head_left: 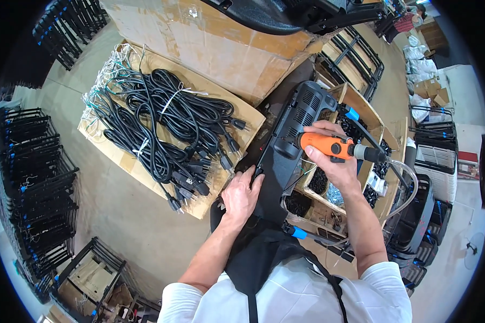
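My right hand (333,161) is wrapped round an orange power screwdriver (324,144) with a pale hose at its rear end. The tool lies roughly level, its front end against or just over a black vented plastic housing (307,110); the tip is hidden. My left hand (240,198) is at the left edge of the black work surface (272,185), fingers bent and thumb close to them at a thin black part (260,164). What sits between those fingertips is too small to make out.
Bundled black power cords (167,124) lie on a cardboard sheet (196,207) at left. Beyond stands a large cardboard box (210,48). A wooden tray (355,97) of screws and small parts is at right. Black frames (35,177) are stacked at far left; a person (407,22) stands far right.
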Motion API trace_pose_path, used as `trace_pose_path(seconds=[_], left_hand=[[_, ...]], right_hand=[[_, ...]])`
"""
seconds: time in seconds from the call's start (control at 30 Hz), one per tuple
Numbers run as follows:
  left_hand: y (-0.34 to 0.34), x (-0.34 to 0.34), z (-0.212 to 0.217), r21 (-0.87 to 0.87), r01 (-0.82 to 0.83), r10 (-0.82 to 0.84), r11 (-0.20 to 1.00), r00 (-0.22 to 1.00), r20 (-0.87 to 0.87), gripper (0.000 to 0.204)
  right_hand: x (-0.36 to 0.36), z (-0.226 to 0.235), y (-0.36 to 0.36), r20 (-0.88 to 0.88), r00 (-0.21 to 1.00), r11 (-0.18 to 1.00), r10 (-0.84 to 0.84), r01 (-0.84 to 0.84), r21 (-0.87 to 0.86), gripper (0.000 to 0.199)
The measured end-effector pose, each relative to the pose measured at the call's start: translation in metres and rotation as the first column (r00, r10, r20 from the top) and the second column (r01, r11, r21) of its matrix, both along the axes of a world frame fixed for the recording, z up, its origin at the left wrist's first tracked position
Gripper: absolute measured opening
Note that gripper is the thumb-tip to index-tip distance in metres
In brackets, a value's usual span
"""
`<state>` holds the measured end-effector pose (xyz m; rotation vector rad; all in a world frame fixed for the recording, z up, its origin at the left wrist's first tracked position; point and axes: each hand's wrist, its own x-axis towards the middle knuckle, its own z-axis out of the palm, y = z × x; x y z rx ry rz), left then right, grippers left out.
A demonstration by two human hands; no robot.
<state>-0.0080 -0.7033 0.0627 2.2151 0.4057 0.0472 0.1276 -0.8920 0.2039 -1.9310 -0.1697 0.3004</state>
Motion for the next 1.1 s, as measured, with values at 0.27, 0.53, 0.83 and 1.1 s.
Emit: trace_pose_path(seconds=[0.27,0.53,0.83,1.1], left_hand=[[-0.001,0.001,-0.004,0.077,0.008,-0.014,0.997,0.997,0.074,0.037],[-0.001,0.002,-0.006,0.070,0.014,-0.021,0.997,0.995,0.100,0.034],[0.000,0.004,-0.011,0.031,0.015,-0.020,0.999,0.986,0.166,0.031],[0.000,-0.001,-0.002,-0.043,0.014,-0.005,0.999,0.983,0.185,0.027]], right_hand=[[0.006,-0.007,0.001,0.010,1.000,1.000,0.013,-0.013,0.010,0.053],[0.009,-0.007,0.011,0.006,1.000,0.999,0.025,-0.025,-0.046,0.054],[0.017,-0.012,0.024,-0.013,0.997,0.991,0.078,-0.079,-0.110,0.053],[0.012,-0.001,0.021,-0.013,0.997,0.988,0.073,-0.074,-0.136,0.053]])
